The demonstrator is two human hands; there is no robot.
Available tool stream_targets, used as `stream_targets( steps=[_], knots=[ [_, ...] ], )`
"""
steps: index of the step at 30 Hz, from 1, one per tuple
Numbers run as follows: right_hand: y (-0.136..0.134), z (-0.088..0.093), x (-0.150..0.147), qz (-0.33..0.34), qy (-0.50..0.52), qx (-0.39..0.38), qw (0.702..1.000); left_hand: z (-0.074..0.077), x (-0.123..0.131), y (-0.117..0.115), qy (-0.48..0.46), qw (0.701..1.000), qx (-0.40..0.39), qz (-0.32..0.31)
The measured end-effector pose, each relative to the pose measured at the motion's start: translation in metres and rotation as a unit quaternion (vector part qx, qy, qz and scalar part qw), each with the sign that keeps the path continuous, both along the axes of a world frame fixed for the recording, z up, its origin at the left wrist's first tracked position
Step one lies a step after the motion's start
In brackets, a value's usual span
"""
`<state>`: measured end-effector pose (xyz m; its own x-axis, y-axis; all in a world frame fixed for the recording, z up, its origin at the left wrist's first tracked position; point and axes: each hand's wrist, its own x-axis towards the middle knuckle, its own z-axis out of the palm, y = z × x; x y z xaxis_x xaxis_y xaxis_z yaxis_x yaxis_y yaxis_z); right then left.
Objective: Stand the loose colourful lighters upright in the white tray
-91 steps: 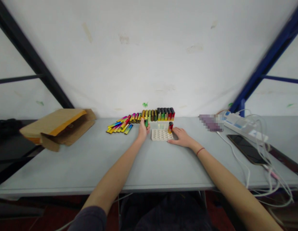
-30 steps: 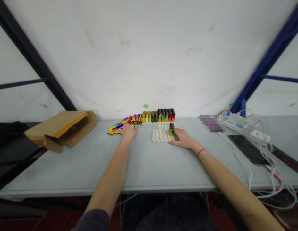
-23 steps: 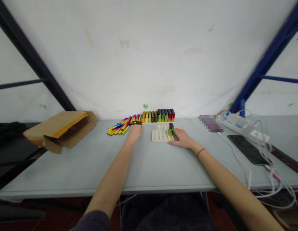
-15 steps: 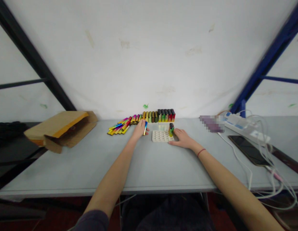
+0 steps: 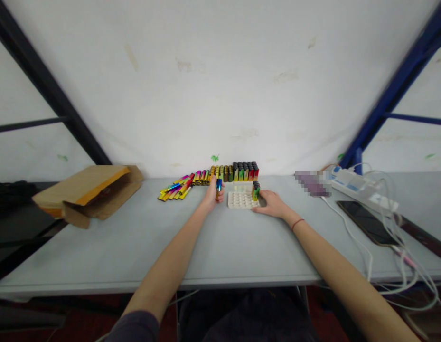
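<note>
My left hand (image 5: 211,195) is closed round a shiny blue metallic tube (image 5: 219,185), held upright just left of a white tray with round holes (image 5: 238,200). At the tray's right end, my right hand (image 5: 272,204) grips the edge, thumb at the front corner and fingers behind. A few green tubes with dark tops (image 5: 256,191) stand in the tray's right end, close to those fingers. Behind my left hand lies a pile of yellow, pink and blue tubes (image 5: 175,188). Upright tubes with black tops (image 5: 246,172) form a block near the wall, beside yellow-and-dark tubes (image 5: 225,173).
An open cardboard box (image 5: 88,190) lies on the left of the grey table (image 5: 220,247). To the right are a black phone (image 5: 366,222), a white power strip (image 5: 362,190), a partly blurred-out purple object (image 5: 313,184) and tangled white cables (image 5: 401,280).
The blue tube in my left hand has turned more upright, and that hand has shifted slightly right. The tray and my right hand have moved slightly right.
</note>
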<state>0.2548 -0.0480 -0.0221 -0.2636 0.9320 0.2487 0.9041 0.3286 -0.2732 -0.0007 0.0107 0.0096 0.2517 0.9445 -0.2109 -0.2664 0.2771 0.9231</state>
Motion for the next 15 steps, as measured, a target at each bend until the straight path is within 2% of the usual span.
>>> stream_targets(
  steps=[4, 15],
  knots=[
    [0.0, -0.003, 0.0, 0.007, 0.01, 0.003, 1.0, 0.005, 0.002, -0.003, 0.017, 0.999, -0.03, 0.019],
    [0.001, -0.006, 0.001, 0.022, 0.017, 0.009, 1.0, 0.005, 0.009, -0.011, -0.008, 0.995, -0.003, 0.101]
  ],
)
